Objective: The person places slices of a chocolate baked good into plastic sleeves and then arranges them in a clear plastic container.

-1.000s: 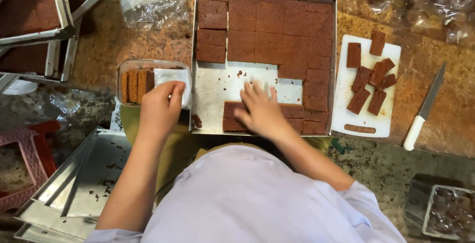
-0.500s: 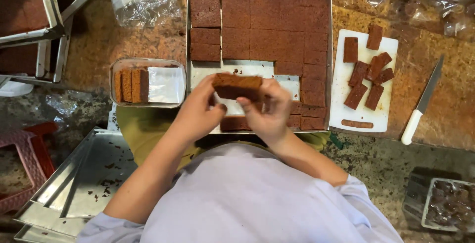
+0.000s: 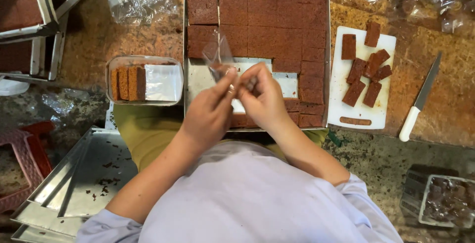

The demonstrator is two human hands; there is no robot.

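Head view, looking straight down: two bare hands meeting over the bare patch of one metal baking tray (image 3: 186,50). Left hand (image 3: 210,112) pinched shut on a clear plastic wrapper (image 3: 220,55), thumb and fingers gripping its lower edge, film standing up above the knuckles. Right hand (image 3: 264,97) curled closed against the same wrapper, fingertips touching the left thumb; something small and brown between the fingers, too hidden to name. In the tray, a brown cake slab (image 3: 277,20) scored into squares, filling the far half and the right side, near-left part emptied to bare metal. Left of the tray, one clear plastic box (image 3: 166,82) with three cake slices (image 3: 127,82) standing on edge at its left end. Right of the tray, one white cutting board (image 3: 383,109) carrying seven cut brown pieces (image 3: 366,72) and one thin strip along its near edge. Beyond the board, one white-handled knife (image 3: 419,102) lying on the mottled brown counter (image 3: 455,89). Near left, a stack of empty metal trays (image 3: 74,178). Near right corner, one clear tub (image 3: 448,201) of dark pieces, count not readable.
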